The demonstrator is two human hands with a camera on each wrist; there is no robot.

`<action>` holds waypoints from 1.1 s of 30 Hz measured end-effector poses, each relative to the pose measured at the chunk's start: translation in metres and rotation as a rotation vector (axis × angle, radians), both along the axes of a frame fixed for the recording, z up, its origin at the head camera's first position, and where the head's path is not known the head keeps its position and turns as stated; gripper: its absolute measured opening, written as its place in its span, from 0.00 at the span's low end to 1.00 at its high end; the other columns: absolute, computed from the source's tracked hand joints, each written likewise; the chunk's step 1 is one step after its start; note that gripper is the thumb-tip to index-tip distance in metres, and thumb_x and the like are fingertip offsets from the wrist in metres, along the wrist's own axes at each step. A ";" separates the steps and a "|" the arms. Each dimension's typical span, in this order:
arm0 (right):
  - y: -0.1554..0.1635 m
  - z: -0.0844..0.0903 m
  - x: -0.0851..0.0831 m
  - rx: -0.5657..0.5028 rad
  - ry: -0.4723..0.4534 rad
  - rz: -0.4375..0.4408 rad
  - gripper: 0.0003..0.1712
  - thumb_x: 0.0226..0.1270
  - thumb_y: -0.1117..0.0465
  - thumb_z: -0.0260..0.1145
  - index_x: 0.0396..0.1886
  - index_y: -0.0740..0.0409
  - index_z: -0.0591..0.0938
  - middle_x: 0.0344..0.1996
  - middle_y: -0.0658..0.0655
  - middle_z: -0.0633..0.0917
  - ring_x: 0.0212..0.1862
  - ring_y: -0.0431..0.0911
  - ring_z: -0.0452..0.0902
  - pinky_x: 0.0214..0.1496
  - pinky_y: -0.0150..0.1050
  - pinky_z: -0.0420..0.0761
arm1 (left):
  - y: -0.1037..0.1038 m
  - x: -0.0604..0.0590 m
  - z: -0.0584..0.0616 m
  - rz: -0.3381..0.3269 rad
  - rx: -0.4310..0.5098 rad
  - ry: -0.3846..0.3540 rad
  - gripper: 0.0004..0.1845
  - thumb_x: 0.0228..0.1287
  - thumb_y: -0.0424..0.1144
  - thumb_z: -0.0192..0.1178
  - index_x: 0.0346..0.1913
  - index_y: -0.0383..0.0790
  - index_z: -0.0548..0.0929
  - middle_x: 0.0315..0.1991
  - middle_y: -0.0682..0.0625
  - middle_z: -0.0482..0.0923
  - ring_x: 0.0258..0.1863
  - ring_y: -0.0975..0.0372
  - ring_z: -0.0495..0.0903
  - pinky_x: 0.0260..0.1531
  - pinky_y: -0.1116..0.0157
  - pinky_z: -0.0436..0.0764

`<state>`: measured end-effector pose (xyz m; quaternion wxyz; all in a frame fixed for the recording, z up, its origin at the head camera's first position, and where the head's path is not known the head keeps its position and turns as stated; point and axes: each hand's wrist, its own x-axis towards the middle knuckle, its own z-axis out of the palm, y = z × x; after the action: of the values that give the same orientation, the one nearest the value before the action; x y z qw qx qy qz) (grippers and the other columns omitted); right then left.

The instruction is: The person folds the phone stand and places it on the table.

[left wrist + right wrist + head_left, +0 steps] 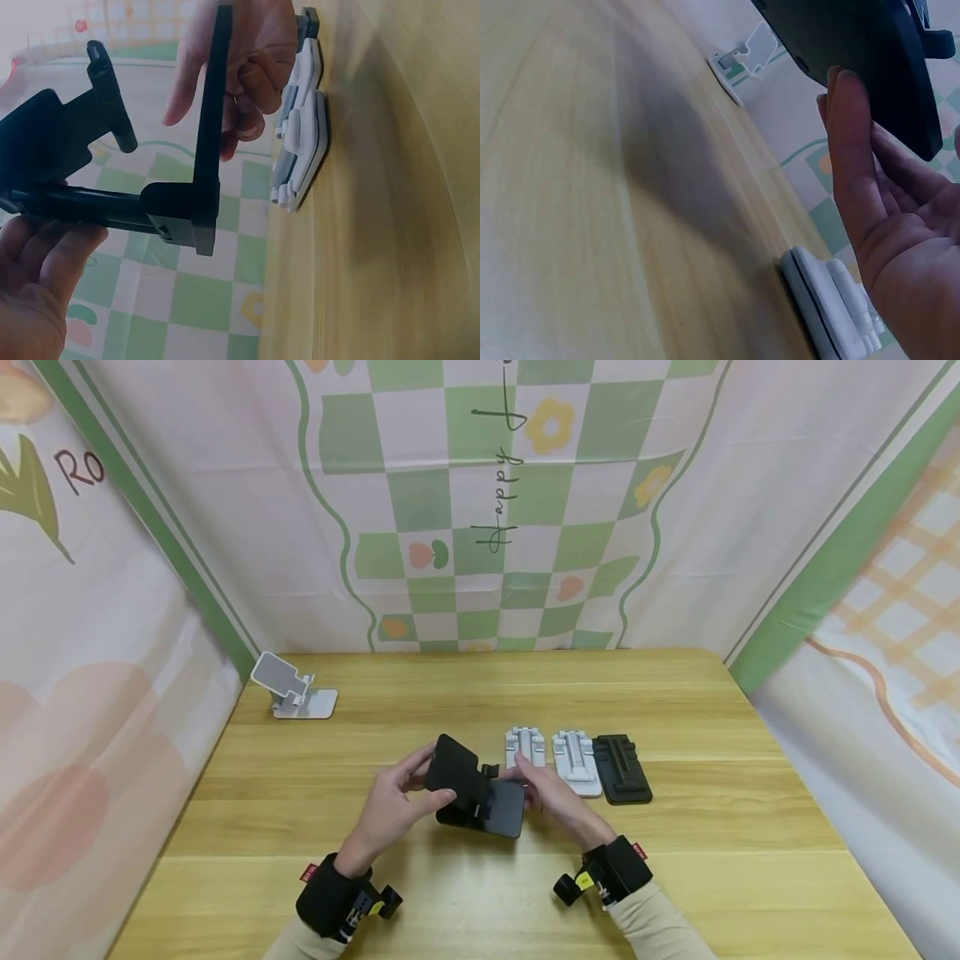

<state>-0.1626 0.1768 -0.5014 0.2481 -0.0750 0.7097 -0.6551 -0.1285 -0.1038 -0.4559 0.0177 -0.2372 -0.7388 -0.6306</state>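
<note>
Gripping the black phone stand (476, 793) above the counter (675, 877), the left hand (390, 810) pinches its plate while the right hand (558, 802) steadies the base with straight fingers. One white stand (292, 689) sits unfolded; three folded stands (577, 764) remain flat.

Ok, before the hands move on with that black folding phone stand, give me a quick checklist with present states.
1. Left hand grips the black folding phone stand at its upper plate: ok.
2. Right hand touches the stand's base: ok.
3. Stand unfolded, plate angled off the base: ok.
4. Stand lifted off the wooden table: cannot tell.
5. Three folded stands, two white and one black, lie flat beside the right hand: ok.
6. Opened white stand sits apart at the far left corner: ok.
</note>
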 end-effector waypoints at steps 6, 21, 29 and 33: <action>0.001 -0.004 0.002 -0.092 -0.004 0.084 0.27 0.84 0.47 0.50 0.45 0.62 0.86 0.40 0.51 0.85 0.43 0.42 0.80 0.47 0.34 0.79 | 0.001 0.000 0.001 -0.055 -0.041 0.014 0.35 0.63 0.31 0.70 0.72 0.26 0.71 0.53 0.39 0.87 0.48 0.60 0.87 0.52 0.63 0.84; -0.002 -0.016 0.005 -0.037 0.098 0.343 0.20 0.76 0.65 0.55 0.56 0.78 0.80 0.40 0.48 0.85 0.40 0.36 0.79 0.41 0.28 0.78 | 0.001 0.004 -0.002 -0.258 -0.192 0.001 0.35 0.65 0.36 0.71 0.72 0.27 0.71 0.57 0.39 0.85 0.56 0.56 0.86 0.54 0.61 0.84; -0.006 -0.021 0.006 -0.118 0.131 0.367 0.19 0.77 0.67 0.55 0.52 0.84 0.77 0.34 0.44 0.87 0.32 0.32 0.82 0.35 0.26 0.80 | 0.002 0.002 -0.004 -0.290 -0.192 -0.020 0.34 0.67 0.37 0.69 0.73 0.30 0.71 0.58 0.41 0.85 0.57 0.59 0.85 0.57 0.60 0.82; -0.006 -0.021 0.006 -0.099 0.144 0.351 0.18 0.75 0.69 0.54 0.52 0.83 0.77 0.36 0.45 0.87 0.34 0.33 0.82 0.36 0.26 0.81 | 0.002 0.002 -0.003 -0.268 -0.205 -0.034 0.34 0.69 0.38 0.68 0.74 0.33 0.71 0.57 0.42 0.86 0.57 0.58 0.85 0.58 0.59 0.81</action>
<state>-0.1562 0.1708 -0.5226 0.3030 -0.2566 0.6686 -0.6288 -0.1266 -0.1017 -0.4587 -0.1031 -0.3234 -0.7611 -0.5527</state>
